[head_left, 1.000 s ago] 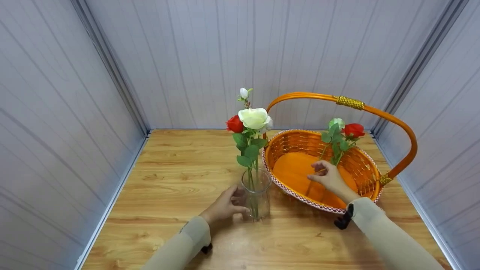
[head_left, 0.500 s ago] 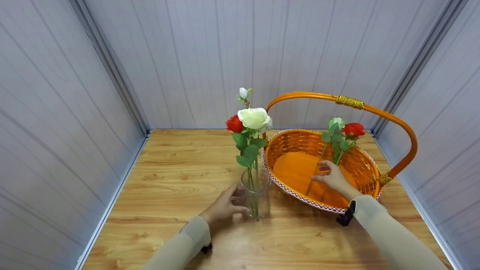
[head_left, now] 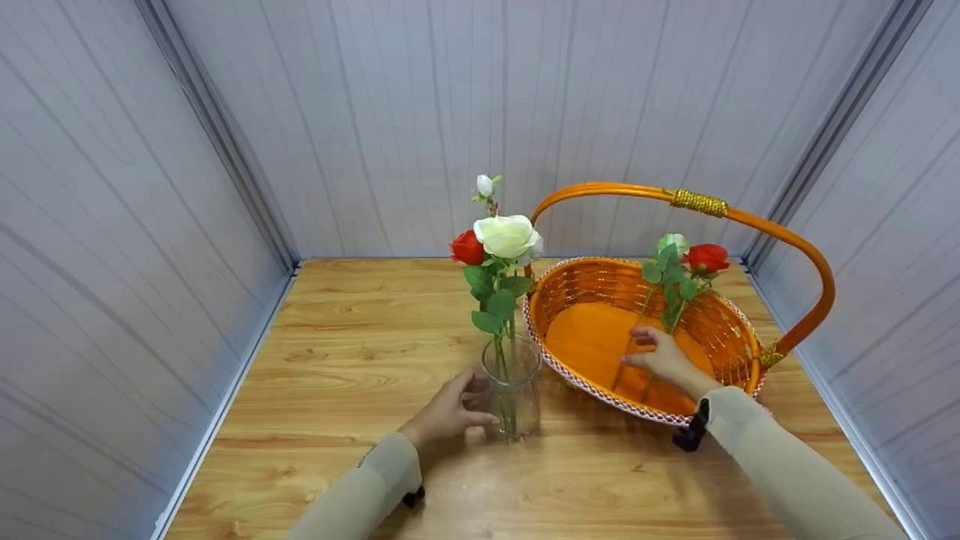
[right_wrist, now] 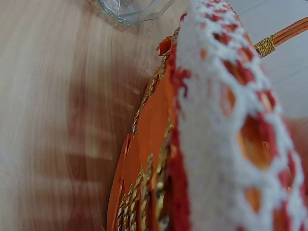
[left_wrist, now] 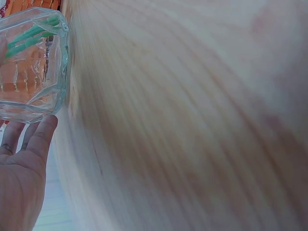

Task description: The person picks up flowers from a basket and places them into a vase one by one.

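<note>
Gripping the vase [head_left: 527, 405] with the left hand [head_left: 450, 409]; curving the right hand [head_left: 666, 361], the nearer, by a stem [head_left: 646, 298] inside the basket [head_left: 581, 330]; pinching or not, cannot tell; facing the roses [head_left: 707, 259] in the basket, leaning just beyond that hand, slanting lengthwise back toward it.

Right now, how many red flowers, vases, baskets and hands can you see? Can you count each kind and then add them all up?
Red flowers: 2
Glass vase: 1
Orange basket: 1
Hands: 2 (left hand, right hand)
Total: 6
</note>
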Available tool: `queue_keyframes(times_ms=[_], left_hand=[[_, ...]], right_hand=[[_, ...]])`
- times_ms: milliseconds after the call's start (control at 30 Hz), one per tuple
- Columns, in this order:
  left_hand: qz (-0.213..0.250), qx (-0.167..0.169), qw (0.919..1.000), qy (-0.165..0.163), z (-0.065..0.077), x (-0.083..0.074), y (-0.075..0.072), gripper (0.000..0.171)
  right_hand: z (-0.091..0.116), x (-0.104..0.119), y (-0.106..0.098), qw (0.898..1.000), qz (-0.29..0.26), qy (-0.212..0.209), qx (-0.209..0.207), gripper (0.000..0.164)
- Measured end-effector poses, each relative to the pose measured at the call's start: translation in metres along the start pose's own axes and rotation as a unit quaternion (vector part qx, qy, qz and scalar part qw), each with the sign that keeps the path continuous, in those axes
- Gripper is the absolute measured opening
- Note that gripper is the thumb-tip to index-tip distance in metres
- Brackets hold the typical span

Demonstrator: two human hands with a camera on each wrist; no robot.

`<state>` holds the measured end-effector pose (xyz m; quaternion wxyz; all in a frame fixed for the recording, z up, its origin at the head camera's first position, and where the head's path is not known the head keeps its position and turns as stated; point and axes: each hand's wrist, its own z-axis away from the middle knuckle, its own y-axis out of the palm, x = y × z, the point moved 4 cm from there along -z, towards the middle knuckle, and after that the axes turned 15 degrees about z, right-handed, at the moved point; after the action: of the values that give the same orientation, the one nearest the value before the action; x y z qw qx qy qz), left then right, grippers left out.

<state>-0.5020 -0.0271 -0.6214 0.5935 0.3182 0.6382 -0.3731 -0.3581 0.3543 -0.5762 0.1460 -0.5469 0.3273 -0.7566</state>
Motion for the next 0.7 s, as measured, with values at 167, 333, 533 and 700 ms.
queue_keyframes(times_ms=[167, 333, 533, 700], left_hand=[[-0.004, 0.003, 0.9999, 0.010, 0.0000, 0.0001, 0.0005, 0.062], [-0.009, 0.000, 0.9999, 0.006, -0.0005, 0.0018, 0.0002, 0.064], [-0.007, -0.003, 1.0000, -0.003, -0.0008, 0.0022, -0.0003, 0.064], [0.004, -0.003, 1.0000, -0.003, -0.0010, 0.0011, -0.0001, 0.063]], right_hand=[[0.0012, 0.0001, 0.0039, 0.999, -0.029, -0.001, 0.036, 0.076], [0.0028, 0.0005, 0.0074, 0.995, -0.073, 0.008, 0.074, 0.077], [0.0020, -0.0015, 0.0089, 0.993, -0.076, 0.007, 0.095, 0.082], [0.0012, 0.0002, 0.0095, 0.991, -0.085, 0.001, 0.101, 0.084]])
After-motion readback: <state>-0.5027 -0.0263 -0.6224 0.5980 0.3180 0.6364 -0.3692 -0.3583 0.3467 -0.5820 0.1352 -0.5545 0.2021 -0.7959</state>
